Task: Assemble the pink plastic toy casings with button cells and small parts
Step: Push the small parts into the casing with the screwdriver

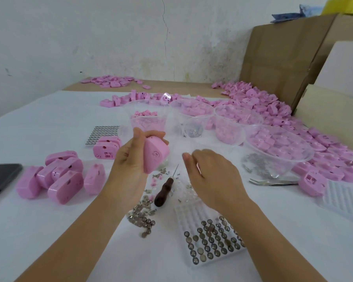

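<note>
Clock directions are read on the table top, with 12 o'clock pointing away from the person.

1. Left hand (128, 161): raised above the white table (49, 231), with fingers and thumb curled round one pink casing (156, 157). The casing sits at 3 o'clock of the palm. The thumb lies along its near upper edge and the fingertips wrap over its far top. Its rounded face, which carries an embossed emblem, is turned toward the camera. The lower end projects clear of the hand.

2. Right hand (214, 174): positioned at 3 o'clock of the casing and apart from it, with the back of the hand uppermost and the fingers bent downward. It cannot be told whether the fingertips pinch anything.

3. Between the hands, on the table: a pointed tool with a dark wooden handle (163, 191), tip toward 1 o'clock, lying among small screws and clear parts. Loose button cells (143, 218) lie at 6 o'clock of the tool.

4. A partly filled cell tray (212, 243) lies at 6 o'clock of the right hand.

5. A group of closed casings (53, 178) lies at 9 o'clock of the left hand, and a phone (0, 176) lies beyond them.

6. Clear bowls (293, 161) holding pink parts stand from 12 to 2 o'clock. Tweezers (273, 182) lie at 3 o'clock of the right hand.
</note>
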The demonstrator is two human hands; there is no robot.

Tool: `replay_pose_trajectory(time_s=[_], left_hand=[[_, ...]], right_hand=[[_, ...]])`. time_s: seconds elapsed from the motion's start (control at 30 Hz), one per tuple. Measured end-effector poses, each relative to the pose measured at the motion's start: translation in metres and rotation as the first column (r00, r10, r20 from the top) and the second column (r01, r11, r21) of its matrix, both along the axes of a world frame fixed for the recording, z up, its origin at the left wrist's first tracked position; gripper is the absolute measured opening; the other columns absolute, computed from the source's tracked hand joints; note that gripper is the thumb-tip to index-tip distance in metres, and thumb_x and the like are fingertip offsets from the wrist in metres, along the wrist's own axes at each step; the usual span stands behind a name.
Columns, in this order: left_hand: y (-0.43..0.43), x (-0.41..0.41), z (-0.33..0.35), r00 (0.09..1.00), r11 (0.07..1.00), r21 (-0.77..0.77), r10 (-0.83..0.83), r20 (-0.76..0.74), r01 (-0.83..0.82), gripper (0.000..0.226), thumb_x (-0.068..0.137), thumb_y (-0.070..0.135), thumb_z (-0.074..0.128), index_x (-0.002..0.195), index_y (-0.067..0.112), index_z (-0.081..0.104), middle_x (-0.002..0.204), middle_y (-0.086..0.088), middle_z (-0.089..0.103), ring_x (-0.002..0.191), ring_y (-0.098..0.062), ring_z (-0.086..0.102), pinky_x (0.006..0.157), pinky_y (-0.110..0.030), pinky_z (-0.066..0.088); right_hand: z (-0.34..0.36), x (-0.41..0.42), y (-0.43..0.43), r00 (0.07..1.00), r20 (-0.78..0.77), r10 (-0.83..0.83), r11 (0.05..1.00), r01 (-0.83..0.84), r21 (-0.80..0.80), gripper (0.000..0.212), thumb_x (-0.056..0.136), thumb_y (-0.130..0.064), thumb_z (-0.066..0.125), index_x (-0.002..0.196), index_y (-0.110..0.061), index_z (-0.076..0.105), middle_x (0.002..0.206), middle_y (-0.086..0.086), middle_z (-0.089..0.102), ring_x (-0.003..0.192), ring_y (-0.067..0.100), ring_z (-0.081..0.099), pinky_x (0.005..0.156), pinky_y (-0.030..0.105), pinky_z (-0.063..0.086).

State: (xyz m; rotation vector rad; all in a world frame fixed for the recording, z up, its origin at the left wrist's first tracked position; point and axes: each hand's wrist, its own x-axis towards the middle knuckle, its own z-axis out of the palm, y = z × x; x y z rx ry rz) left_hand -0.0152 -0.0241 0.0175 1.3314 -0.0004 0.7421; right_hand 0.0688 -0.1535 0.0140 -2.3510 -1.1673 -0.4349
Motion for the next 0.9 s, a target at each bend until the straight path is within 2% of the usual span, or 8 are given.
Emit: replay_pose_trajectory(time_s=[0.07, 0.17, 0.3, 0.43, 0.53, 0.6, 0.77, 0.9], left_hand=[[-0.001, -0.001, 0.0, 0.998, 0.999, 0.003, -0.054, -0.015, 0.054, 0.051, 0.053, 0.08, 0.061, 0.068, 0.032, 0.07, 0.073, 0.015, 0.064, 0.071, 0.002, 0.058, 0.063, -0.012, 0.047], [-0.003, -0.002, -0.001, 0.995, 0.994, 0.065, -0.08, -0.051, 0.083, 0.053, 0.069, 0.074, 0.051, 0.077, 0.024, 0.068, 0.076, 0.013, 0.064, 0.069, -0.003, 0.059, 0.062, -0.014, 0.048], [-0.004, -0.001, -0.001, 0.983, 0.985, 0.0, -0.172, -0.07, 0.173, 0.051, 0.061, 0.076, 0.063, 0.075, 0.028, 0.073, 0.079, 0.011, 0.065, 0.07, -0.008, 0.059, 0.064, -0.022, 0.05], [-0.003, 0.001, 0.003, 0.995, 0.996, -0.089, -0.019, -0.094, 0.01, 0.055, 0.077, 0.066, 0.044, 0.055, 0.022, 0.07, 0.064, 0.009, 0.061, 0.064, -0.005, 0.055, 0.068, -0.025, 0.042], [-0.007, 0.0, 0.004, 0.985, 0.983, -0.088, 0.157, -0.065, -0.163, 0.058, 0.08, 0.056, 0.041, 0.037, 0.019, 0.053, 0.046, 0.001, 0.049, 0.05, -0.011, 0.045, 0.055, -0.021, 0.039], [-0.009, -0.001, 0.004, 0.976, 0.972, -0.084, 0.215, -0.045, -0.219, 0.06, 0.081, 0.051, 0.043, 0.033, 0.016, 0.046, 0.041, -0.002, 0.041, 0.046, -0.013, 0.039, 0.048, -0.019, 0.037], [-0.008, 0.0, 0.001, 0.966, 0.964, -0.071, 0.253, -0.049, -0.256, 0.067, 0.096, 0.033, 0.044, 0.032, 0.014, 0.042, 0.038, -0.002, 0.037, 0.044, -0.014, 0.035, 0.046, -0.019, 0.036], [-0.008, 0.001, 0.0, 0.962, 0.959, -0.088, 0.265, -0.063, -0.27, 0.066, 0.095, 0.03, 0.046, 0.032, 0.014, 0.039, 0.037, 0.0, 0.032, 0.042, -0.012, 0.031, 0.044, -0.017, 0.033]], right_hand=[[0.007, -0.01, -0.002, 0.982, -0.003, 0.189, 0.966, -0.185, 0.179, 0.041, 0.091, -0.058, 0.025, 0.065, -0.026, 0.03, 0.054, -0.011, 0.033, 0.049, 0.006, 0.034, 0.05, 0.02, 0.021], [0.009, -0.027, 0.0, 0.935, 0.044, 0.353, 0.896, -0.351, 0.272, 0.035, 0.085, -0.055, 0.037, 0.069, -0.025, 0.034, 0.051, -0.019, 0.028, 0.045, -0.001, 0.035, 0.048, 0.014, 0.022], [0.006, -0.033, 0.005, 0.932, 0.253, 0.258, 0.865, -0.34, 0.369, 0.03, 0.084, -0.037, 0.048, 0.066, -0.022, 0.03, 0.053, -0.015, 0.023, 0.044, 0.006, 0.023, 0.044, 0.019, 0.022], [0.003, -0.032, 0.007, 0.895, 0.408, 0.179, 0.877, -0.333, 0.346, 0.034, 0.079, -0.032, 0.055, 0.058, -0.019, 0.032, 0.048, -0.009, 0.026, 0.042, 0.01, 0.024, 0.041, 0.021, 0.02], [-0.005, -0.036, 0.013, 0.879, 0.442, 0.178, 0.901, -0.326, 0.286, 0.035, 0.078, -0.034, 0.054, 0.051, -0.014, 0.044, 0.042, -0.004, 0.036, 0.04, 0.012, 0.028, 0.04, 0.022, 0.022], [-0.007, -0.041, 0.016, 0.88, 0.442, 0.175, 0.908, -0.318, 0.273, 0.035, 0.076, -0.034, 0.052, 0.049, -0.014, 0.043, 0.04, -0.003, 0.034, 0.041, 0.013, 0.024, 0.042, 0.021, 0.018], [-0.005, -0.048, 0.021, 0.874, 0.457, 0.165, 0.91, -0.313, 0.271, 0.034, 0.072, -0.03, 0.05, 0.045, -0.014, 0.037, 0.037, -0.001, 0.027, 0.04, 0.015, 0.018, 0.044, 0.021, 0.014], [-0.005, -0.049, 0.021, 0.885, 0.422, 0.195, 0.926, -0.308, 0.218, 0.035, 0.074, -0.031, 0.048, 0.046, -0.014, 0.037, 0.037, -0.002, 0.027, 0.039, 0.015, 0.018, 0.042, 0.021, 0.015]])
